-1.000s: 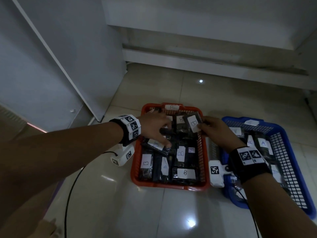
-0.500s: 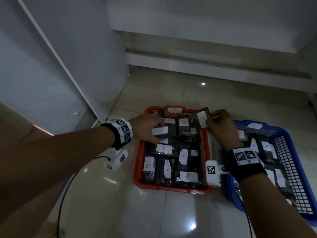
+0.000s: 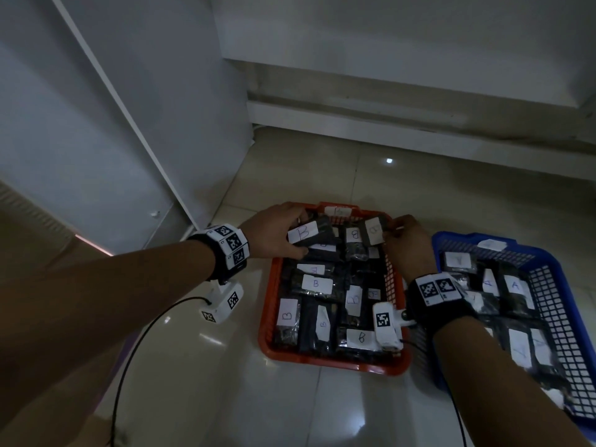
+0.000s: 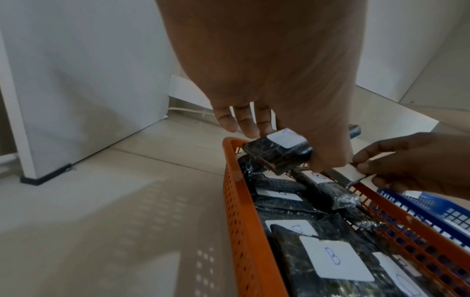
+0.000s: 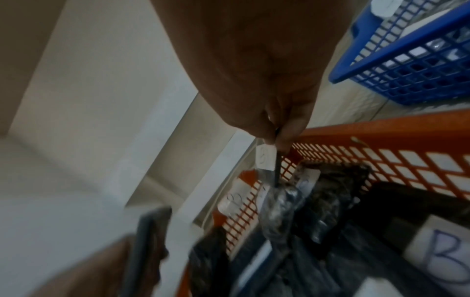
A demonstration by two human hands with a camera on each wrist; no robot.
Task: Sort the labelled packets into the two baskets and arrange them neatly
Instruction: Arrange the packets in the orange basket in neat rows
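Observation:
An orange basket (image 3: 269, 304) on the floor holds several dark packets with white B labels. To its right stands a blue basket (image 3: 548, 262) with packets labelled A. My left hand (image 3: 277, 233) grips a dark B packet (image 3: 311, 233) above the basket's far left corner; in the left wrist view the same B packet (image 4: 277, 153) sits between thumb and fingers. My right hand (image 3: 406, 240) pinches another labelled packet (image 3: 374, 232) by its edge over the far right of the orange basket. The right wrist view shows that pinched packet (image 5: 277, 191) hanging down from the fingertips.
A white cabinet panel (image 3: 129, 124) stands to the left and a white ledge (image 3: 419, 117) runs along the back wall. Glossy tiled floor (image 3: 225, 382) lies in front of the baskets. A black cable (image 3: 142, 343) trails from my left wrist across the floor.
Both hands have lifted their packets and shifted them toward the far end of the orange basket. The left hand's B packet is now raised higher over the far left corner.

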